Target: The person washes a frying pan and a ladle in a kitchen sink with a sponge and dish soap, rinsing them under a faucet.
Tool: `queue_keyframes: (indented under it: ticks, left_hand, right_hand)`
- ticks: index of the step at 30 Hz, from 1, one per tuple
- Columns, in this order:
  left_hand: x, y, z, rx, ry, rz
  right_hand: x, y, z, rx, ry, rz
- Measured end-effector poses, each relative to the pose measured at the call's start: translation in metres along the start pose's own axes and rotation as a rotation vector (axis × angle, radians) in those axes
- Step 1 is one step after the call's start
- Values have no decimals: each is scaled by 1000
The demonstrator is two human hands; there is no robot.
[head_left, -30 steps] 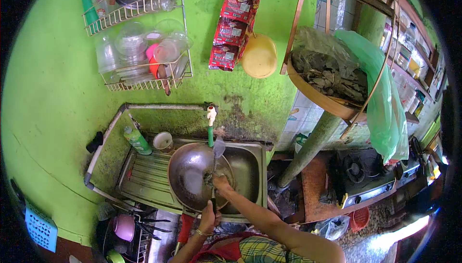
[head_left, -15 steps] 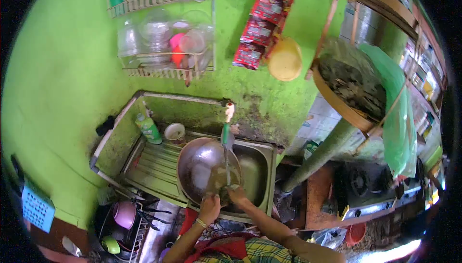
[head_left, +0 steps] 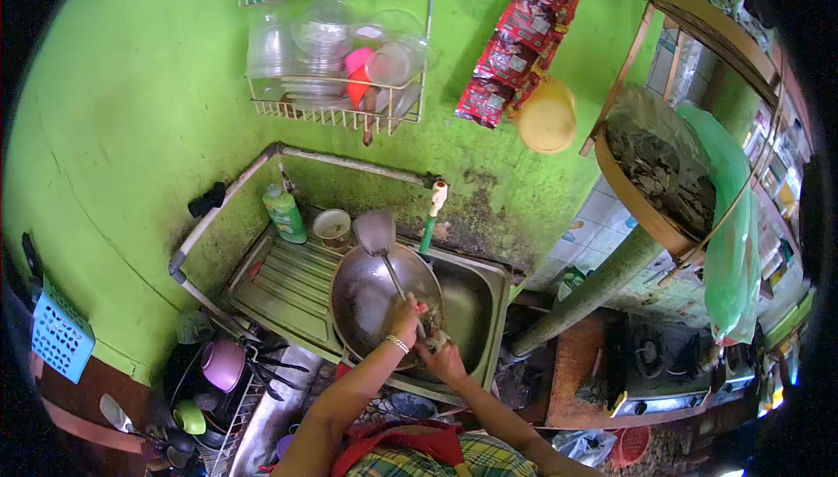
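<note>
Steel spatula clamped in L hand, R hand gripping scrubber.

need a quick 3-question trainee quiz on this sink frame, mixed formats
1. True or false: the left hand grips the long-handled grey metal spatula.
2. The green plastic bottle stands: A) beside the small round cup, B) on the stove, C) in the wire rack.
3. Fill in: the right hand is at the near rim of the round grey metal ___.
Key: 1 true; 2 A; 3 wok.
</note>
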State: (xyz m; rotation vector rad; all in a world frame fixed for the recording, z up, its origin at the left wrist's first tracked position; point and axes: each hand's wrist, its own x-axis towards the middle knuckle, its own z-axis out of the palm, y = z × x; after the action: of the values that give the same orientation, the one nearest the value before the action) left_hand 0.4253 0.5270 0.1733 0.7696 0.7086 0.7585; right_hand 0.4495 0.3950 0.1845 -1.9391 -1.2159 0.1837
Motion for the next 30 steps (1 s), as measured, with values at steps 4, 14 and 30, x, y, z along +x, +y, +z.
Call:
queue_keyframes:
  ticks: [4,14,30]
  left_hand:
    - [-3,48,14,-32,117,65]
    - [-36,178,-48,626,34,174]
    - [-55,136,-258,1084,34,392]
  right_hand:
    - [-4,-2,-13,-89,-126,50]
    - [13,134,44,-793,7,-505]
    - [39,52,46,-321,-502,-45]
